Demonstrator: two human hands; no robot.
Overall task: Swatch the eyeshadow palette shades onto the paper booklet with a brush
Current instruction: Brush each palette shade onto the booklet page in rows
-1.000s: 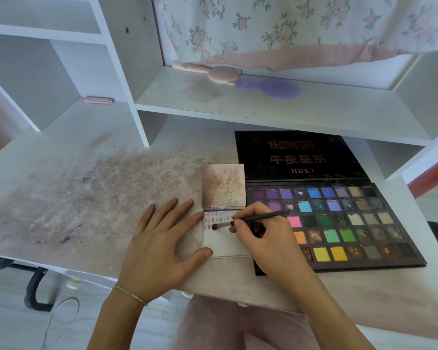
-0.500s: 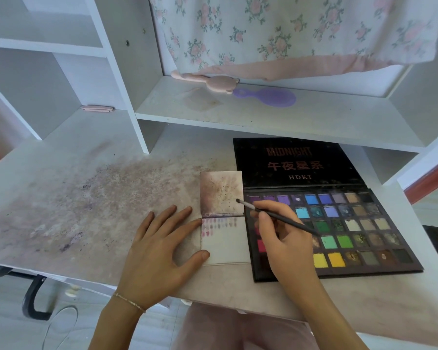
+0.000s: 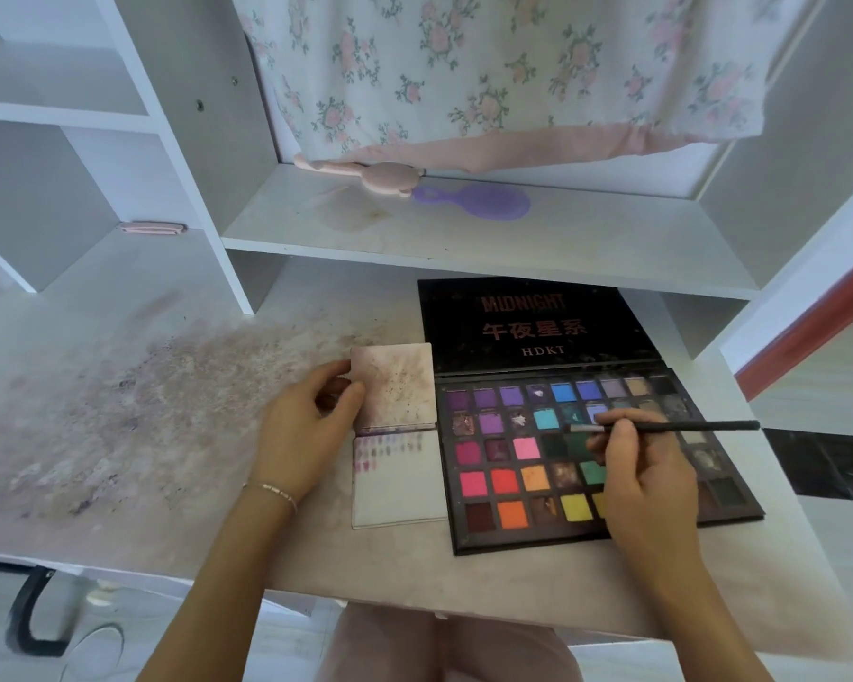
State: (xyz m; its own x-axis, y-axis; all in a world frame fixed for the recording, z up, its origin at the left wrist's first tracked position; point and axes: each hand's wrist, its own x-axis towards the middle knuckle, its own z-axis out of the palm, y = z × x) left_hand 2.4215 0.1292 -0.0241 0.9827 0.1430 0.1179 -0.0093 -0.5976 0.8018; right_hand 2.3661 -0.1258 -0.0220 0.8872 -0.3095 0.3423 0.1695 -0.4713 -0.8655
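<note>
Right hand (image 3: 646, 479) pinches brush (image 3: 670, 426); left hand (image 3: 306, 425) grips booklet (image 3: 397, 435) edge.
Brush tip over open palette (image 3: 597, 460); pink-purple swatches on booklet page.

Black palette (image 3: 552, 332) with multicoloured pans, white booklet (image 3: 397, 489) with purple-pink swatches, floral cloth (image 3: 464, 66), purple brush (image 3: 478, 201)

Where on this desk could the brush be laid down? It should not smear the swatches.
Bare desk, though powder-stained, lies left of the left hand, out to the shelf upright. A strip runs along the near edge below the paper booklet. The eyeshadow palette and right hand crowd the right.
</note>
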